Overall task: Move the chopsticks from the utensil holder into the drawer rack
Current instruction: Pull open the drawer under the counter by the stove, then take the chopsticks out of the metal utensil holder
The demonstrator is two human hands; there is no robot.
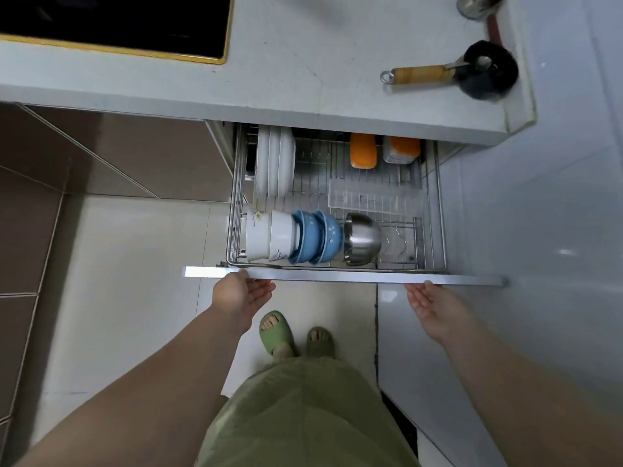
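Steel-wire drawer rack (435, 210), pulled out beneath the countertop (303, 79). Left hand (241, 293) and right hand (429, 303): palms up, fingers hooked under the drawer front (337, 277), their tips hidden, so how tightly they grip cannot be told. Just beyond the fingers: white bowls (269, 235), blue bowls (317, 237), steel bowl (362, 239); farther, a clear plastic tray (367, 198), plates (274, 163). Chopsticks and utensil holder: not in view. Presumably light, stiff, smooth sticks; best pinched mid-length as a bundle.

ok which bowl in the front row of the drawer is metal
The steel bowl at the row's right end, beside the blue bowls; the rest are ceramic.
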